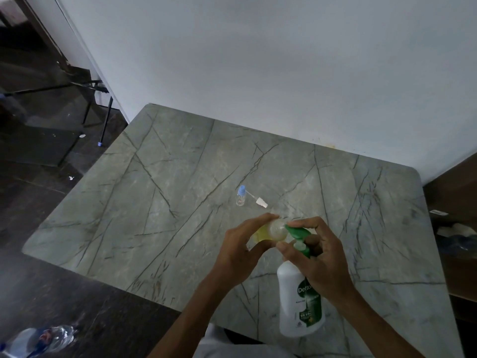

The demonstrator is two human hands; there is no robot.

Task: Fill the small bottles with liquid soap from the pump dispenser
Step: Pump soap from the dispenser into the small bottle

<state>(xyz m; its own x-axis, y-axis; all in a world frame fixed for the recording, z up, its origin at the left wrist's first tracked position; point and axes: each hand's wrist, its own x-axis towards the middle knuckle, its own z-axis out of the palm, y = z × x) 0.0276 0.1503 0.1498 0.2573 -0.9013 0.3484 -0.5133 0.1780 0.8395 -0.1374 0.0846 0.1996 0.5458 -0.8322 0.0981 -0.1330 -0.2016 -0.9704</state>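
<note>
A white soap dispenser (296,301) with a green label stands near the table's front edge. My right hand (318,257) rests on its green pump head (299,232). My left hand (244,245) holds a small clear bottle (277,228) tilted, its mouth against the pump spout; yellowish soap shows inside it. Farther back on the table stands a second small clear bottle (240,196) with a blue cap. A loose white spray cap with a tube (259,201) lies beside it.
The grey marble table (154,202) stands against a white wall (258,60). A crushed plastic water bottle (44,339) lies on the dark floor at lower left. A black metal stand (103,120) is left of the table. Wooden furniture (454,228) borders the right edge.
</note>
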